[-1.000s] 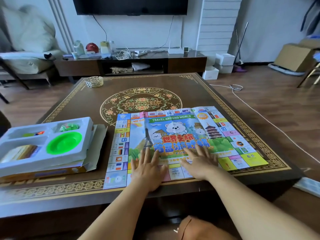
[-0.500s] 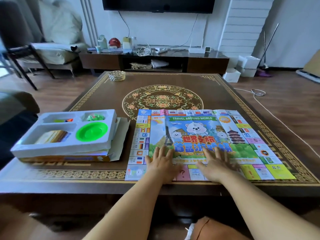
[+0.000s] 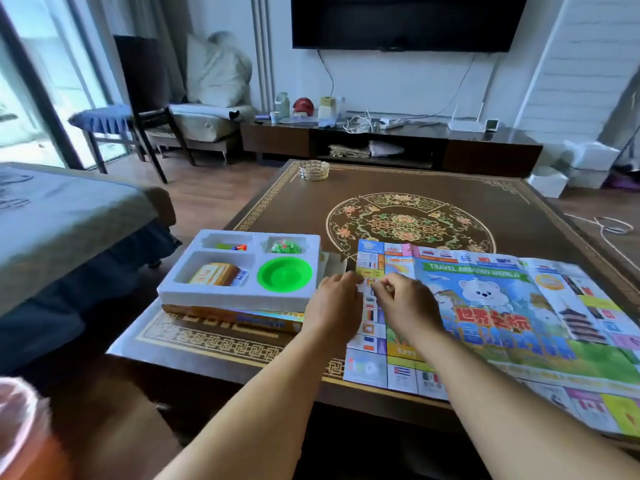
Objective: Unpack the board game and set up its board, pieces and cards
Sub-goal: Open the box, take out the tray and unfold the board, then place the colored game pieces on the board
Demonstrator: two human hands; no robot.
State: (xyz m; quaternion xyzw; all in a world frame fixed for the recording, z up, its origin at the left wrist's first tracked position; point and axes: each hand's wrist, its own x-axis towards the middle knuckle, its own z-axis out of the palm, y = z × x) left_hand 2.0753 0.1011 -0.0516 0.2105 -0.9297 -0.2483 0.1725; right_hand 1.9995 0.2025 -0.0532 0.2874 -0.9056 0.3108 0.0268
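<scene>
Lying unfolded on the coffee table (image 3: 398, 183), the paper game board (image 3: 491, 306) is spread w/ its fold creases visible, its left edge just beside the white insert tray (image 3: 239, 296) and its near-right part running past the table's front edge. Both hands are held over the board's left strip: the left hand (image 3: 334, 303) and right hand (image 3: 405, 301) are close together, fingers curled loosely, nothing clamped in either; whether the fingertips touch the paper can't be told. The placement looks aimed at the left margin, probably so the sheet can be flattened or nudged square, or so the tray can be reached next. The tray is stacked on the game box (image 3: 235, 317), which keeps the parts raised & near the board. In its compartments are seen a card stack (image 3: 214, 274), a green round dish (image 3: 284, 274), small green pieces (image 3: 284, 246) and a few coloured tokens (image 3: 231, 247); none has been set out yet, so the task is judged at an early stage. Open room is left on the far half of the table, around the floral medallion (image 3: 408, 220); a glass ashtray (image 3: 314, 170) sits at the far-left corner, well apart. Little free surface is left between tray & board, and the overhanging near edge could be snagged by a forearm.
</scene>
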